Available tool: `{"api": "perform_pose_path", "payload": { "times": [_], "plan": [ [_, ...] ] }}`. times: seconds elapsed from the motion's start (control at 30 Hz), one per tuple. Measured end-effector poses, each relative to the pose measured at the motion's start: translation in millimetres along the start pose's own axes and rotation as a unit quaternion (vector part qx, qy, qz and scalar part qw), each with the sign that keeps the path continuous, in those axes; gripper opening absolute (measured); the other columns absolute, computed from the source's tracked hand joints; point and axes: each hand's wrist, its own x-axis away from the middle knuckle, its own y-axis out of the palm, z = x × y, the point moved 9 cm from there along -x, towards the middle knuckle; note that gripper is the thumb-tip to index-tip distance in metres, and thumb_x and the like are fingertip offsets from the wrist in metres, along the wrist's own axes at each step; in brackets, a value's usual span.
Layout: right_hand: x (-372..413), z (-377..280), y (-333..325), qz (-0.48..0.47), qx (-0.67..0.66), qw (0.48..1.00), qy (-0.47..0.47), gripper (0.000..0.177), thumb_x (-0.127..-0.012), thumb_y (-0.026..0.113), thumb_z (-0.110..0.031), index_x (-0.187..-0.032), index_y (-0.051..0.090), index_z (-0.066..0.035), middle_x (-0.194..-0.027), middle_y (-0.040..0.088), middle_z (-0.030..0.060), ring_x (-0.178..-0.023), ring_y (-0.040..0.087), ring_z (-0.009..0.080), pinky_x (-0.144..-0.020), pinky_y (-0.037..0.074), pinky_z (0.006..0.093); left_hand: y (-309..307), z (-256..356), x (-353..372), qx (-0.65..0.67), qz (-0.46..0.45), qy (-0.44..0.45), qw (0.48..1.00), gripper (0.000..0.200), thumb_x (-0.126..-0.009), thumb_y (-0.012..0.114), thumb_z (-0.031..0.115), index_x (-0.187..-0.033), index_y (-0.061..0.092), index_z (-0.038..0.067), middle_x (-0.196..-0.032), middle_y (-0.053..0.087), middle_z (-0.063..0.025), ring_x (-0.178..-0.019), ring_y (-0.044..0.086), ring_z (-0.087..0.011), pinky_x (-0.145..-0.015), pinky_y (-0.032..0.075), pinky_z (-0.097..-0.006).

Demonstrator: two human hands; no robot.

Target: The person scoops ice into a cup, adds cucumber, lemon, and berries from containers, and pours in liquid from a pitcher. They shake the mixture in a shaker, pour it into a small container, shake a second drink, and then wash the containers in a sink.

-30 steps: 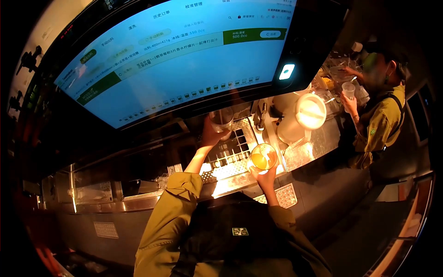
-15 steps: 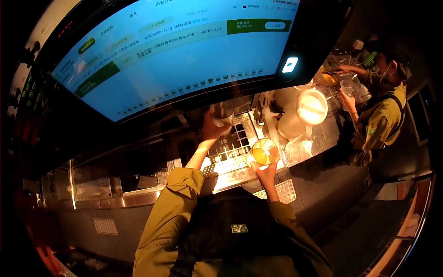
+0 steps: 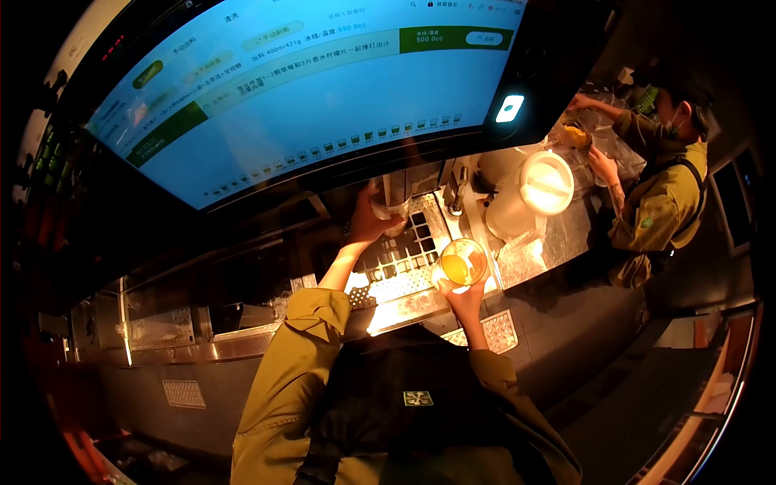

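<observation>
To avoid spills, we hold the yellow-filled cup [image 3: 463,263] level in our right hand [image 3: 466,301], our left hand [image 3: 366,222] apart, gripping the clear container [image 3: 392,194].

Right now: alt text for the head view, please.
Left hand holds a clear cup under a large lit screen; right hand holds a cup of yellow-orange liquid beside a metal drip grate. To the right stand a pale lidded pitcher and a co-worker.

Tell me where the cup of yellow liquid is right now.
In the head view, the cup of yellow liquid is in the right hand, just right of the metal grating.
</observation>
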Motion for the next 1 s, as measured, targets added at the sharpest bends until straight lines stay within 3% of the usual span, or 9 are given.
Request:
{"api": "perform_pose_path", "payload": {
  "times": [0.33, 0.5, 0.57, 0.6, 0.63, 0.7, 0.8, 0.87, 1.0],
  "plan": [
    [0, -21, 4, 0.005, 0.070, 0.996, -0.054, 0.097, -0.054, 0.080, -0.011, -0.131, 0.023, 0.001, -0.127, 0.033, 0.0148, -0.117, 0.037, 0.0254, -0.098, 0.032, 0.0349, 2, 13, 8, 0.101, -0.029, -0.054, 0.993, 0.094, -0.056, 0.083, 0.018, -0.131, 0.027, 0.004, -0.124, 0.042, -0.0163, -0.116, 0.042, -0.0282, -0.097, 0.036, -0.0386],
    [5, -23, 10, 0.010, 0.115, 0.990, -0.085, 0.098, -0.052, 0.079, -0.003, -0.132, 0.023, 0.001, -0.120, 0.042, 0.0129, -0.111, 0.043, 0.0232, -0.094, 0.037, 0.0326, -28, -5, 25, -0.104, 0.011, -0.074, 0.992, 0.110, -0.048, 0.085, 0.030, -0.134, 0.023, 0.000, -0.128, 0.034, -0.0211, -0.121, 0.035, -0.0344, -0.100, 0.033, -0.0418],
    [12, -28, 26, -0.032, 0.081, 0.995, -0.042, 0.096, -0.052, 0.077, 0.000, -0.132, 0.024, -0.002, -0.121, 0.041, 0.0129, -0.111, 0.043, 0.0231, -0.095, 0.037, 0.0333, -32, -43, 70, -0.297, -0.048, -0.060, 0.952, 0.085, -0.058, 0.076, 0.033, -0.127, 0.037, 0.001, -0.128, 0.038, -0.0250, -0.118, 0.038, -0.0384, -0.098, 0.035, -0.0431],
    [16, -36, 43, -0.071, 0.077, 0.994, -0.010, 0.095, -0.053, 0.076, 0.000, -0.133, 0.024, -0.003, -0.122, 0.041, 0.0129, -0.112, 0.043, 0.0231, -0.095, 0.038, 0.0338, -51, -16, 87, -0.216, -0.209, -0.218, 0.928, 0.078, -0.062, 0.073, 0.032, -0.125, 0.039, 0.000, -0.124, 0.044, -0.0246, -0.114, 0.044, -0.0360, -0.095, 0.038, -0.0400],
    [24, -64, 68, -0.095, 0.037, 0.995, 0.022, 0.093, -0.053, 0.078, -0.004, -0.130, 0.027, -0.003, -0.121, 0.041, 0.0135, -0.111, 0.044, 0.0238, -0.094, 0.039, 0.0345, -55, -10, 111, -0.230, -0.259, -0.128, 0.929, 0.069, -0.072, 0.064, 0.033, -0.129, 0.038, 0.005, -0.121, 0.048, -0.0202, -0.112, 0.048, -0.0316, -0.092, 0.040, -0.0397],
    [45, -91, 123, -0.154, 0.005, 0.988, 0.002, 0.089, -0.053, 0.078, -0.007, -0.128, 0.029, -0.002, -0.120, 0.044, 0.0128, -0.109, 0.047, 0.0233, -0.092, 0.041, 0.0340, -91, 15, 166, -0.002, -0.160, -0.035, 0.986, 0.087, -0.061, 0.074, 0.035, -0.132, 0.033, 0.005, -0.128, 0.041, -0.0225, -0.110, 0.048, -0.0347, -0.090, 0.041, -0.0392],
    [99, -128, 232, -0.393, 0.076, 0.913, -0.076, 0.091, -0.053, 0.078, -0.011, -0.128, 0.028, -0.003, -0.121, 0.041, 0.0138, -0.109, 0.046, 0.0244, -0.090, 0.042, 0.0349, -160, 47, 222, 0.029, -0.140, -0.143, 0.979, 0.114, -0.047, 0.086, 0.021, -0.138, 0.017, 0.007, -0.131, 0.036, -0.0216, -0.120, 0.038, -0.0339, -0.101, 0.031, -0.0385],
    [150, -161, 299, -0.424, 0.103, 0.878, -0.197, 0.095, -0.048, 0.082, -0.018, -0.126, 0.031, -0.002, -0.121, 0.041, 0.0145, -0.109, 0.046, 0.0263, -0.090, 0.040, 0.0363, -233, 53, 251, 0.113, 0.034, -0.102, 0.988, 0.103, -0.051, 0.085, 0.020, -0.134, 0.024, 0.006, -0.126, 0.041, -0.0172, -0.117, 0.042, -0.0279, -0.099, 0.033, -0.0354],
    [263, -200, 455, -0.600, -0.007, 0.789, -0.128, 0.103, -0.046, 0.087, -0.025, -0.128, 0.031, -0.001, -0.124, 0.040, 0.0161, -0.115, 0.042, 0.0288, -0.097, 0.034, 0.0379, -359, -34, 346, 0.298, 0.327, -0.143, 0.886, 0.078, -0.054, 0.083, 0.017, -0.120, 0.045, 0.003, -0.111, 0.055, -0.0080, -0.103, 0.053, -0.0175, -0.090, 0.041, -0.0298]
  ]
}}
